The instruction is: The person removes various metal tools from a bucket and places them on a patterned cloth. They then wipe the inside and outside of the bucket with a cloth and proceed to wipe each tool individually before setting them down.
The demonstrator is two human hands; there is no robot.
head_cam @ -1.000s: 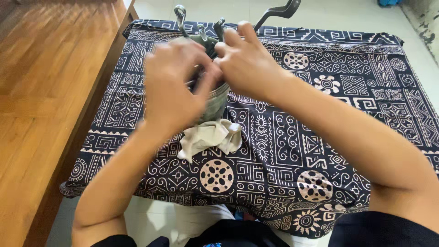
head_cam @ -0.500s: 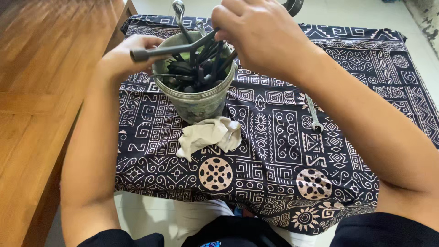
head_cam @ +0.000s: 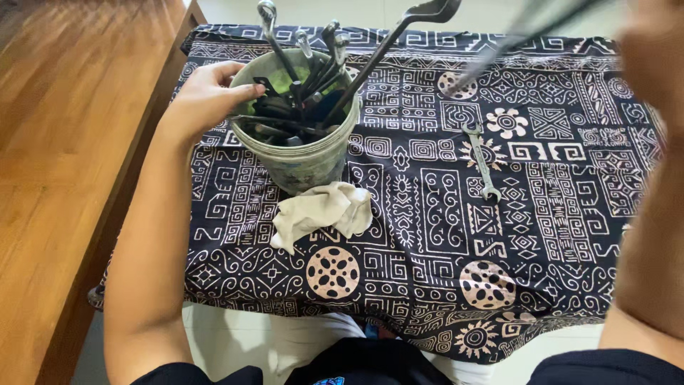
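Head view, looking down: a grey bucket [head_cam: 299,146] crammed with upright wrenches [head_cam: 303,107] stands on a patterned cloth [head_cam: 427,271]. Left hand [head_cam: 210,96] grips its near-left rim, forearm running straight back toward the body. Right hand [head_cam: 652,50], raised at upper right and blurred, seems to hold long tools angled toward the bucket; its grip is unclear.

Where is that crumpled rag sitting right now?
In the head view, the crumpled pale rag lies on the patterned cloth, touching the near side of the bucket of tools, left of the lone wrench and below the left hand.
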